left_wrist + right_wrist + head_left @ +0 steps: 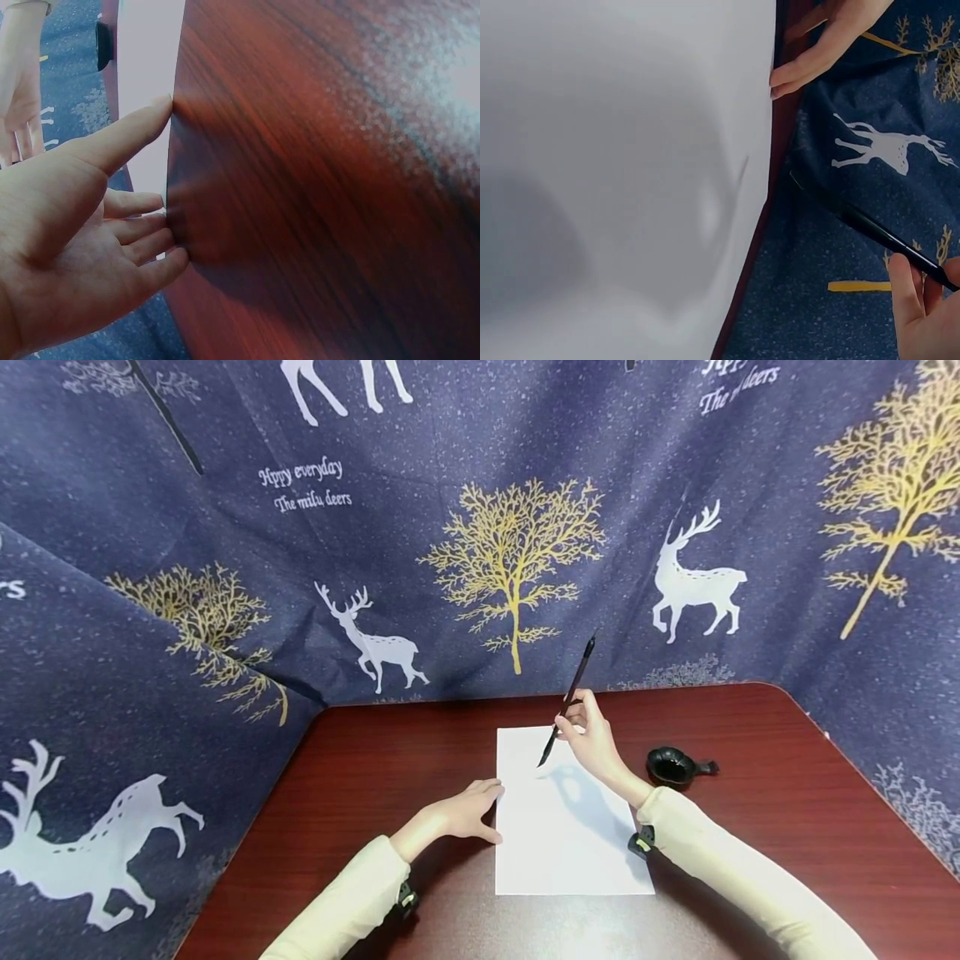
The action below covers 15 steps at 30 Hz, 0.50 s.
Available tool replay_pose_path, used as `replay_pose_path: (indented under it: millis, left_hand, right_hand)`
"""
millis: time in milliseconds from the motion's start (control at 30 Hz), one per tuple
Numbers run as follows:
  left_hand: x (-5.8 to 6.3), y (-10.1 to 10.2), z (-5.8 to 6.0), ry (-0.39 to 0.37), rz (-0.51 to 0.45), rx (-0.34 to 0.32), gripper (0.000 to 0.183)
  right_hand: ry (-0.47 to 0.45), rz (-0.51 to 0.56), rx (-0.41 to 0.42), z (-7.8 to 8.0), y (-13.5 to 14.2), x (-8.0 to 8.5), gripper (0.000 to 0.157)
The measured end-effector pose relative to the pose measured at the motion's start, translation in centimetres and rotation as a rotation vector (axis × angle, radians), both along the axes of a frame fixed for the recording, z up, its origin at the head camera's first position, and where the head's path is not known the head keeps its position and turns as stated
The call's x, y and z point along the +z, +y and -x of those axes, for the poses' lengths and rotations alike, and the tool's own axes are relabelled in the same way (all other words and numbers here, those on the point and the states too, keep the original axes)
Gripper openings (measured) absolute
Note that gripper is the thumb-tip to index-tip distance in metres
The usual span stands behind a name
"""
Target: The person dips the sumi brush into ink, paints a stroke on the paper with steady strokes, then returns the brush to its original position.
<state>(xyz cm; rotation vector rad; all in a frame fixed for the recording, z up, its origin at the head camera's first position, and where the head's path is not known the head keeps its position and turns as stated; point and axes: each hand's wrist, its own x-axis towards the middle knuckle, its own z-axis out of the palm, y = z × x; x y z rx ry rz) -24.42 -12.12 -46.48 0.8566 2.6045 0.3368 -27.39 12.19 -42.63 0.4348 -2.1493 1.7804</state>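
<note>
A white sheet of paper (555, 860) lies on the red-brown table. My left hand (465, 810) is at its left edge, thumb and fingers spread; in the left wrist view the thumb tip (163, 106) lies right at the paper's border. Above the upper part of the sheet, my right hand (592, 739) pinches a slim black brush (573, 685) between thumb and fingers. The brush slants, lower end towards the paper. In the right wrist view, the brush's dark tapered end (810, 187) shows against the cloth, apart from the paper, and a thin shadow falls on the sheet.
A small black dish with a short handle (671, 767) stands right of the paper. Dark blue cloth (465, 427) printed with deer and trees hangs behind and at the left of the table (390, 752). Each wrist wears a small dark device below its pale sleeve.
</note>
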Motion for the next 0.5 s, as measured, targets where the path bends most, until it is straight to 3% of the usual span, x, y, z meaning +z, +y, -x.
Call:
replay_pose_path:
  millis: [133,200,500]
  left_hand:
    - [-0.1,0.0,0.0,0.000,0.002,-0.001,0.084]
    - [-0.1,-0.1,0.1,-0.001,0.003,-0.001,0.084]
    - [-0.1,-0.2,0.1,-0.002,-0.005,-0.009,0.085]
  right_hand:
    - [0.016,-0.023,-0.013,1.2,0.1,-1.7,0.032]
    - [0.019,-0.041,-0.017,1.2,0.0,-1.6,0.032]
    - [0.015,-0.073,0.012,-0.9,-0.7,0.9,0.030]
